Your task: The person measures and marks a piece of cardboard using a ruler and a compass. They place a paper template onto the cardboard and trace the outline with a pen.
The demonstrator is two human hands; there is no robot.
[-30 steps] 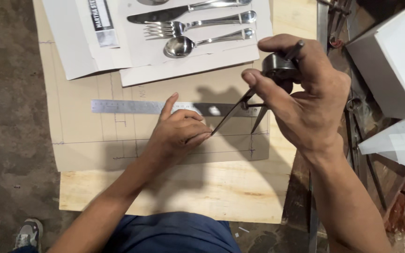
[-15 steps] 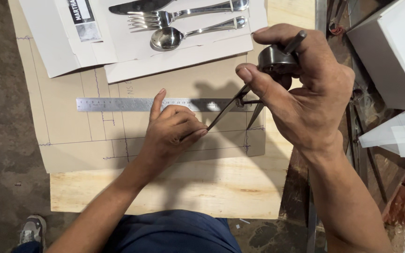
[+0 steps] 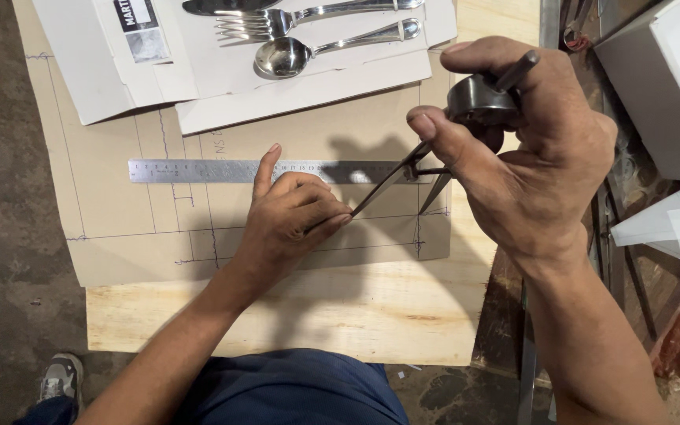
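Since the earlier frame, the view has slid up; both hands kept their grips. Brown cardboard (image 3: 120, 197), pencil-ruled, lies mid-frame on a pale wooden board (image 3: 356, 315); no cuts show. Right hand (image 3: 529, 165) grips the steel dividers (image 3: 466, 118), upper right. Left hand (image 3: 289, 216) pinches one leg's tip, forefinger on the steel ruler (image 3: 198, 171).

A pale wooden bench (image 3: 340, 315) carries a marked cardboard sheet (image 3: 120, 189), flush along its left edge.
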